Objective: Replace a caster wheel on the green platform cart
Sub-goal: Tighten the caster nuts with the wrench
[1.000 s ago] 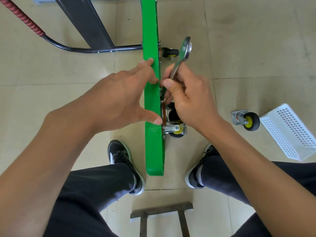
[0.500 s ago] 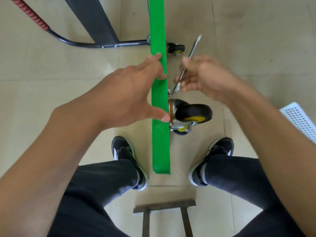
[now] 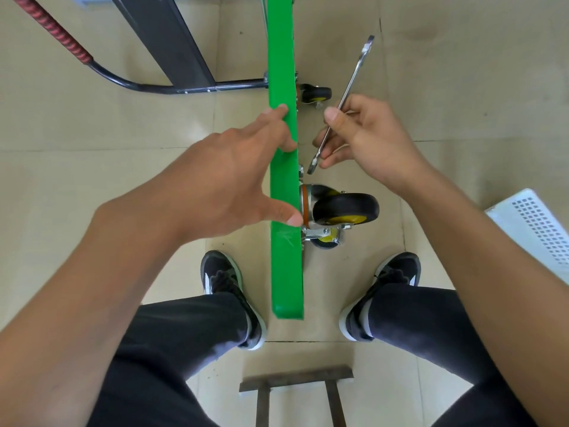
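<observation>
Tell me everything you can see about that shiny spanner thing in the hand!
The spanner is a long, thin, silvery metal bar, shiny like steel. One end points up and away over the tiled floor; the other end hangs close to the green cart deck, just above the big black caster wheel, touching neither as far as I can tell. It tilts diagonally. The right hand pinches its middle between thumb and fingers. Nothing else touches it.

Glossy green plastic deck (image 3: 284,186), shiny metal wrench (image 3: 349,90), matt black rubber wheel (image 3: 345,208)
</observation>
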A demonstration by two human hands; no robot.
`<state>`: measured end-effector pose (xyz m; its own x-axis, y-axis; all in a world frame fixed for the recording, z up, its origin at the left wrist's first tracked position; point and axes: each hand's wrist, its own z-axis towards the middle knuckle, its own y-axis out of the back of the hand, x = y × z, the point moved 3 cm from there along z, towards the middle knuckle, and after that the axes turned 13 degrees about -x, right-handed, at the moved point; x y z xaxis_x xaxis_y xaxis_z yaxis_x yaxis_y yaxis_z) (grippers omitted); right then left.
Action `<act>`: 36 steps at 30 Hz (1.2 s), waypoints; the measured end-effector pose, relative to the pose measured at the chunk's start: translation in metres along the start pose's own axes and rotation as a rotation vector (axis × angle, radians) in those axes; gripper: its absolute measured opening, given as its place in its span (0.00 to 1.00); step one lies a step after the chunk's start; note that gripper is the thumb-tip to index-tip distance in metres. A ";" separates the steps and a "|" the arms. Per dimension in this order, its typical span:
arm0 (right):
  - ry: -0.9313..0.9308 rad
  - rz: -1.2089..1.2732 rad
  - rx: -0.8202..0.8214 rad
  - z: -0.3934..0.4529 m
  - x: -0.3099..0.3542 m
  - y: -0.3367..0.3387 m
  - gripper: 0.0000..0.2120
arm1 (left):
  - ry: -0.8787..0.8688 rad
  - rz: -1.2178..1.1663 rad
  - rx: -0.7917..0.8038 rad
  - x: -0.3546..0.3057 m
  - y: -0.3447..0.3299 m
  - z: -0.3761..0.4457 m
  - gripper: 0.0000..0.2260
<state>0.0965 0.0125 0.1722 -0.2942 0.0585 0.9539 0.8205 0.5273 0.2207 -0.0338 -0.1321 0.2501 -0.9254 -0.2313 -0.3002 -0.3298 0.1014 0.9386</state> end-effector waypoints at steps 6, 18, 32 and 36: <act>0.030 -0.007 0.000 0.002 -0.011 -0.008 0.05 | 0.013 -0.047 -0.010 0.002 0.003 0.001 0.42; 0.019 0.010 0.077 0.000 -0.023 -0.012 0.03 | 0.019 -0.044 -0.051 0.002 0.008 0.005 0.34; 0.067 -0.018 0.092 -0.001 -0.018 -0.017 0.03 | 0.003 -0.005 -0.044 0.001 0.007 0.006 0.33; 0.106 -0.100 0.092 0.003 -0.018 -0.020 0.08 | 0.004 0.002 -0.047 0.002 0.007 0.006 0.33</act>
<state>0.0839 0.0036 0.1501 -0.3144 -0.0855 0.9455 0.7403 0.6014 0.3005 -0.0388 -0.1258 0.2548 -0.9252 -0.2348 -0.2982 -0.3193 0.0566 0.9460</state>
